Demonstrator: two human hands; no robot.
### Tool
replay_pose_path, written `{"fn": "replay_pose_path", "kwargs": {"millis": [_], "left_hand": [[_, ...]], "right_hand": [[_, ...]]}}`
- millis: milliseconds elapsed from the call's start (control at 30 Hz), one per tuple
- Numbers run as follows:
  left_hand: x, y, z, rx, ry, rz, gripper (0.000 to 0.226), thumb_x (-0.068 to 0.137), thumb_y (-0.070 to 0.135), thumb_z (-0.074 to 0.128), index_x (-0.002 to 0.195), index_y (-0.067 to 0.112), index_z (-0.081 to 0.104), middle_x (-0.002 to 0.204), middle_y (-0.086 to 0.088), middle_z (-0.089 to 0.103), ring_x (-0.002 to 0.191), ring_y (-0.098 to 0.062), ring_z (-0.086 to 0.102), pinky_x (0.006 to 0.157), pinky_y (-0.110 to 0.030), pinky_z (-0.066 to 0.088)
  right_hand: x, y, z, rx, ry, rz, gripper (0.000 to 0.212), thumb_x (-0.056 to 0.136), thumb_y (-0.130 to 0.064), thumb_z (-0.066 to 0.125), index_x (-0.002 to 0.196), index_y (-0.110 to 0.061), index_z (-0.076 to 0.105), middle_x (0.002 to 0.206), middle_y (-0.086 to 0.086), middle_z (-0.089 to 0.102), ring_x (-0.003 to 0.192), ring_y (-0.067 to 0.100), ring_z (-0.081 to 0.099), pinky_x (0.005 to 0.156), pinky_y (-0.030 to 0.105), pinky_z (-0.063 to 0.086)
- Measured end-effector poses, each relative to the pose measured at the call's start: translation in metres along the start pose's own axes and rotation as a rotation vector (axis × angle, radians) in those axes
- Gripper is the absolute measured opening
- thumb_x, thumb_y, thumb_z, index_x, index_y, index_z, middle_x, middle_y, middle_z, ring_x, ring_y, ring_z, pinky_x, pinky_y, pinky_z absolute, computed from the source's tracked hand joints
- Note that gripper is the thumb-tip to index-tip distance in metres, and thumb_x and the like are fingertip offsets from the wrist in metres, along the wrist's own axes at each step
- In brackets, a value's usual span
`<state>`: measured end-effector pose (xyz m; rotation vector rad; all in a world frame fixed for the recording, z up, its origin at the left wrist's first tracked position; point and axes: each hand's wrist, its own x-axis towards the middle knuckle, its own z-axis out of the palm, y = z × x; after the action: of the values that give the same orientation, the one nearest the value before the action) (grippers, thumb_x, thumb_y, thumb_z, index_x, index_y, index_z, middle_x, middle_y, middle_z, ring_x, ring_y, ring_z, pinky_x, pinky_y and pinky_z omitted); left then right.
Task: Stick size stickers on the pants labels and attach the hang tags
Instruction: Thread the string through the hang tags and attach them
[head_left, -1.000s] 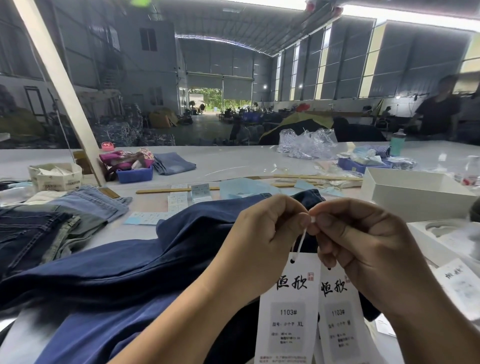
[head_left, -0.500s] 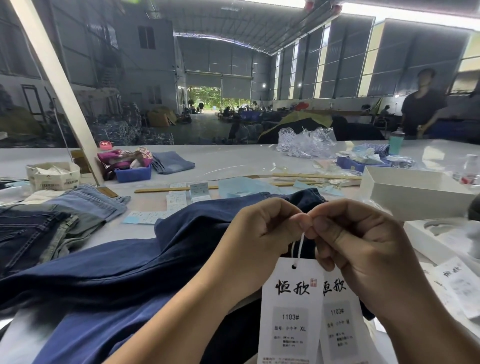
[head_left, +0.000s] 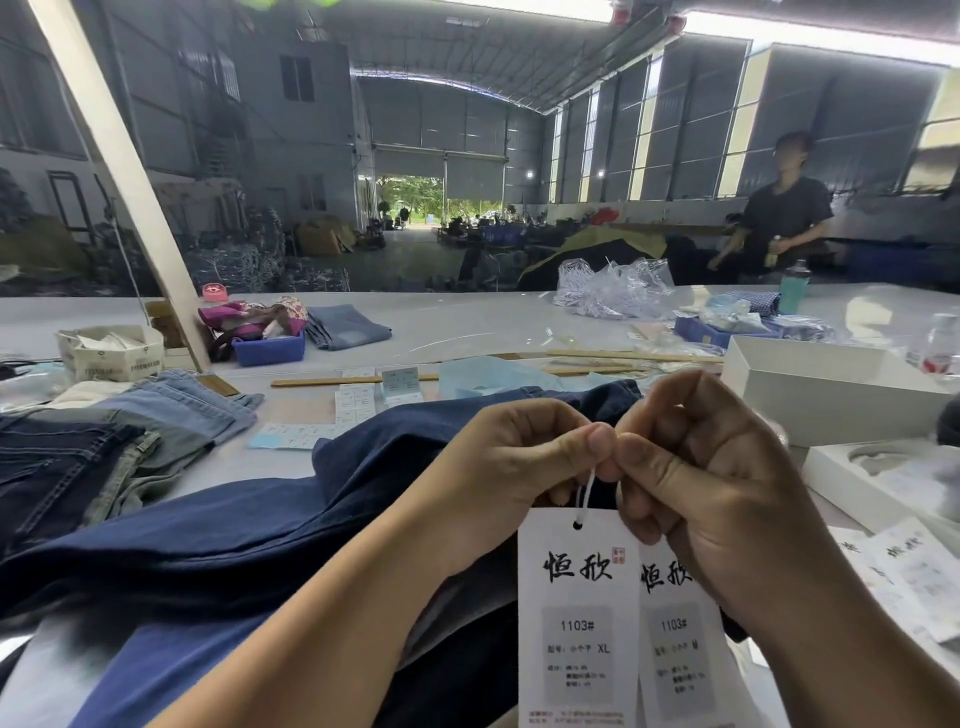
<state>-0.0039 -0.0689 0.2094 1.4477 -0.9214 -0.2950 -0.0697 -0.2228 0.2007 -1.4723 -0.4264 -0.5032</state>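
Both hands, left hand (head_left: 519, 467) and right hand (head_left: 717, 499), pinch a thin white string (head_left: 586, 493) threading two stiff rectangular paper hang tags (head_left: 576, 618) above soft dark-blue pants (head_left: 260, 545) at the desk's (head_left: 467, 332) near edge.

The lower part of both hang tags (head_left: 577, 618) is cut by the bottom edge, and the right hand (head_left: 727, 499) hides part of the second tag. Their small print is too blurred to read. At 2 o'clock, the standing person (head_left: 784, 213) is blurred.
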Motion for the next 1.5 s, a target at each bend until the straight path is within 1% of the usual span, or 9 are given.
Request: {"fn": "replay_pose_path", "kwargs": {"millis": [200, 400, 500, 567, 800, 900, 1100, 1367, 1500], "left_hand": [[0.003, -0.002, 0.003, -0.027, 0.137, 0.018, 0.024, 0.078, 0.045, 0.064, 0.066, 0.024, 0.064, 0.055, 0.01, 0.051, 0.05, -0.007, 0.041, 0.05, -0.018, 0.039], [0.007, -0.004, 0.002, -0.192, 0.215, 0.006, 0.016, 0.075, 0.037, 0.069, 0.067, 0.023, 0.063, 0.054, 0.004, 0.045, 0.045, -0.01, 0.037, 0.046, -0.022, 0.036], [0.007, -0.003, 0.003, -0.228, 0.167, 0.013, 0.009, 0.076, 0.022, 0.07, 0.079, 0.017, 0.063, 0.061, 0.003, 0.051, 0.049, -0.01, 0.041, 0.046, -0.02, 0.039], [0.006, -0.002, 0.005, -0.164, 0.151, 0.025, 0.009, 0.083, 0.012, 0.071, 0.081, 0.018, 0.063, 0.062, 0.004, 0.055, 0.051, -0.009, 0.047, 0.047, -0.018, 0.04], [0.006, 0.002, 0.003, 0.35, 0.237, 0.081, 0.014, 0.085, 0.016, 0.072, 0.087, 0.028, 0.065, 0.073, 0.008, 0.061, 0.064, -0.011, 0.054, 0.058, -0.021, 0.046], [0.006, 0.002, 0.0, 0.479, 0.245, 0.071, 0.008, 0.088, 0.022, 0.07, 0.09, 0.03, 0.067, 0.08, 0.003, 0.067, 0.071, -0.017, 0.06, 0.066, -0.027, 0.051], [0.008, 0.001, -0.005, 0.499, 0.186, -0.008, 0.014, 0.094, 0.022, 0.063, 0.087, 0.031, 0.071, 0.08, 0.012, 0.073, 0.071, 0.0, 0.067, 0.066, -0.021, 0.054], [0.012, 0.002, -0.003, 0.582, 0.128, 0.035, 0.005, 0.091, 0.028, 0.068, 0.09, 0.03, 0.071, 0.081, 0.008, 0.071, 0.065, -0.004, 0.061, 0.059, -0.019, 0.05], [0.014, 0.002, -0.005, 0.419, 0.153, 0.003, 0.007, 0.09, 0.028, 0.068, 0.083, 0.028, 0.07, 0.079, 0.002, 0.069, 0.06, -0.002, 0.056, 0.058, -0.02, 0.047]], "right_hand": [[-0.001, 0.001, 0.007, -0.167, 0.144, 0.035, 0.026, 0.089, 0.004, 0.061, 0.082, -0.021, 0.061, 0.065, 0.008, 0.065, 0.043, 0.015, 0.051, 0.04, 0.025, 0.043], [-0.012, 0.01, 0.007, -0.544, 0.065, 0.107, 0.025, 0.089, -0.008, 0.066, 0.081, -0.031, 0.068, 0.066, 0.0, 0.068, 0.051, 0.005, 0.059, 0.045, 0.024, 0.047], [-0.014, 0.011, 0.01, -0.633, -0.015, 0.144, 0.007, 0.088, -0.03, 0.068, 0.082, -0.028, 0.065, 0.068, -0.006, 0.067, 0.058, 0.007, 0.064, 0.049, 0.027, 0.05], [-0.013, 0.011, 0.011, -0.698, -0.045, 0.135, 0.022, 0.08, -0.05, 0.066, 0.081, -0.028, 0.064, 0.07, -0.003, 0.063, 0.062, 0.016, 0.062, 0.055, 0.034, 0.049], [-0.006, 0.009, 0.007, -0.437, 0.03, 0.117, 0.034, 0.087, -0.04, 0.07, 0.075, -0.009, 0.066, 0.053, 0.0, 0.06, 0.043, 0.003, 0.051, 0.042, 0.018, 0.036], [-0.005, 0.011, 0.006, -0.413, 0.044, 0.129, 0.022, 0.09, -0.026, 0.069, 0.078, -0.008, 0.071, 0.055, 0.008, 0.061, 0.045, 0.007, 0.051, 0.042, 0.019, 0.037], [-0.002, 0.008, 0.0, -0.376, 0.143, 0.209, 0.017, 0.089, -0.023, 0.068, 0.075, -0.024, 0.076, 0.052, 0.003, 0.063, 0.042, 0.011, 0.055, 0.042, 0.023, 0.044], [0.0, 0.005, -0.003, -0.373, 0.188, 0.219, 0.02, 0.092, -0.024, 0.064, 0.074, -0.02, 0.072, 0.055, 0.004, 0.065, 0.043, 0.012, 0.057, 0.041, 0.021, 0.043], [0.0, 0.005, -0.007, -0.375, 0.152, 0.232, 0.024, 0.094, -0.021, 0.063, 0.072, -0.013, 0.069, 0.053, 0.001, 0.062, 0.043, 0.01, 0.055, 0.042, 0.021, 0.042]]}}
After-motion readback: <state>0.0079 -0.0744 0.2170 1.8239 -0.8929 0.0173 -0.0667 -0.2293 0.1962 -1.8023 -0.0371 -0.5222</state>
